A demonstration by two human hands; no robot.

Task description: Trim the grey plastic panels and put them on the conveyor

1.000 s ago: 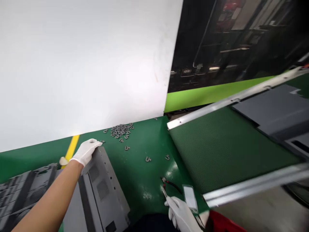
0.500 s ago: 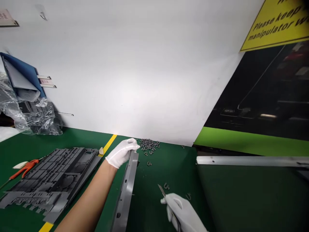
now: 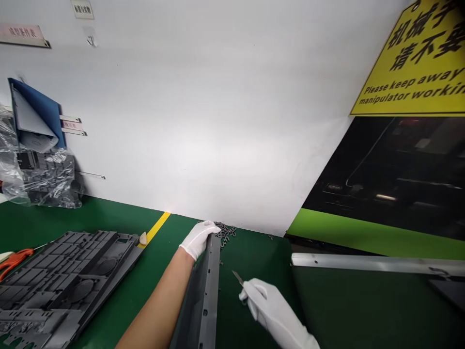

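My left hand (image 3: 199, 239), in a white glove, is closed on the far end of a long grey plastic panel (image 3: 210, 300). The panel stands on its edge, and its narrow rim with small slots faces up. To the right of it, my gloved right hand (image 3: 268, 304) grips a knife (image 3: 238, 277), its thin blade pointing up and left, away from the panel. Small grey hook-shaped plastic pieces (image 3: 227, 232) lie in a heap just beyond my left hand, which partly hides them.
Several flat grey panels (image 3: 76, 286) are stacked on the green table (image 3: 119, 213) at left, beside an orange-handled tool (image 3: 16, 261). Bagged parts (image 3: 51, 179) and a blue folder (image 3: 39, 111) are at far left. A metal rail (image 3: 345, 264) runs along the right.
My left hand and the panel have moved right, closer to the heap, and the panel's side shows more. My view has tilted up. The knife stays in my right hand.
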